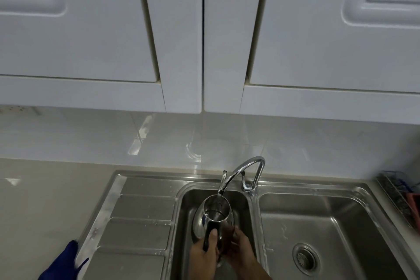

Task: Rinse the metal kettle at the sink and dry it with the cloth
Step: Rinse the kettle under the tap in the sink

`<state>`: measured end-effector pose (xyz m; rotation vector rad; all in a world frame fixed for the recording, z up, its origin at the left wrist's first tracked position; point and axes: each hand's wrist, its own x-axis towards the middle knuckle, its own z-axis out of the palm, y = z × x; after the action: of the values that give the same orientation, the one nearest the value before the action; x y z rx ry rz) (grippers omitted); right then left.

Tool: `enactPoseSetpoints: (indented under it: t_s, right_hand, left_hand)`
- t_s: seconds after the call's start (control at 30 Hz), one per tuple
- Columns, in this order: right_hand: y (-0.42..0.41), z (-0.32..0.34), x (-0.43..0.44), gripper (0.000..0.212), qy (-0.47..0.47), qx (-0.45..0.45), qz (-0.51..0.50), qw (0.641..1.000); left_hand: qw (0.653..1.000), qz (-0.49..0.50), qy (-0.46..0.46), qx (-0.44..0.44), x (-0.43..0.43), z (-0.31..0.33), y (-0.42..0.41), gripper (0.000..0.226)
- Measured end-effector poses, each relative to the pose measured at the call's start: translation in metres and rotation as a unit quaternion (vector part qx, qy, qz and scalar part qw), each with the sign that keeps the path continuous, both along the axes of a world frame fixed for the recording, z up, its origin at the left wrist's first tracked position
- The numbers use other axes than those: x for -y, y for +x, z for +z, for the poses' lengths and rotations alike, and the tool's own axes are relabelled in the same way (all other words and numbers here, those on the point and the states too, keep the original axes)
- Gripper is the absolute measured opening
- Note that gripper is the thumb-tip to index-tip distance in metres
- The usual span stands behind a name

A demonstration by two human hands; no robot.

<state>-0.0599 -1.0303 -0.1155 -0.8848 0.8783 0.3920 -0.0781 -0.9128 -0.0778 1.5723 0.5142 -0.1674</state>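
My left hand point(208, 250) is wrapped around the kettle's black handle point(210, 233), thumb on top. Right hand point(241, 250) presses a dark pad against the metal kettle point(214, 213), fingers together. Kettle sits in the left basin point(186, 211) under the tap point(241, 173). Risk I see: wet handle slipping, kettle banging the spout. Blue cloth point(64, 261) lies well apart on the counter.

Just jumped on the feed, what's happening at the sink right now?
A person is holding the metal kettle over the small left basin, under the faucet. The left hand grips the dark handle; the right hand is against the kettle's side with something dark, too blurred to identify. No running water is clearly visible. A blue cloth lies on the counter to the left, untouched.
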Motion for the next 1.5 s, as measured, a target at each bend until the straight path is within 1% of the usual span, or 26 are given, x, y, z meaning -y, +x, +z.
enactPoseSetpoints:
  t_s: [0.07,0.17,0.33,0.5,0.6,0.87,1.0,1.17,1.4,1.5]
  right_hand:
    - [0.002,-0.002,0.001,0.048,-0.008,0.003,0.01,1.0]
    - [0.004,-0.004,0.002,0.049,-0.013,0.004,0.012,1.0]
    - [0.004,-0.005,0.001,0.045,-0.01,0.014,0.009,1.0]
    - [0.007,-0.01,0.001,0.045,-0.023,-0.003,0.006,1.0]
    - [0.01,-0.012,0.0,0.046,-0.02,-0.005,0.005,1.0]
    - [0.02,-0.016,0.002,0.045,-0.023,-0.004,0.016,1.0]
    - [0.02,-0.013,0.002,0.042,-0.023,-0.005,0.014,1.0]
    - [0.025,-0.012,0.002,0.045,-0.012,-0.009,0.016,1.0]
    - [0.028,-0.008,0.002,0.044,-0.009,0.002,0.014,1.0]
    - [0.027,-0.009,0.002,0.048,-0.008,-0.001,0.016,1.0]
  left_hand:
    - [1.0,0.0,-0.013,0.008,-0.001,0.004,0.001,0.054]
    - [1.0,-0.011,-0.01,0.017,-0.001,0.004,0.004,0.056]
    - [1.0,-0.022,-0.022,0.005,-0.005,0.004,0.006,0.053]
    - [0.999,-0.036,0.004,0.03,-0.005,0.005,0.009,0.057]
    - [0.999,-0.039,0.004,0.035,-0.005,0.007,0.01,0.056]
    - [0.999,-0.041,-0.028,0.012,-0.005,0.005,0.014,0.056]
    - [0.998,-0.047,-0.026,0.015,-0.006,0.003,0.016,0.054]
    - [0.998,-0.051,-0.018,0.012,-0.006,-0.002,0.019,0.055]
    - [0.999,-0.048,-0.024,0.002,-0.005,-0.005,0.023,0.055]
    - [0.999,-0.05,-0.017,0.005,-0.006,-0.006,0.023,0.055]
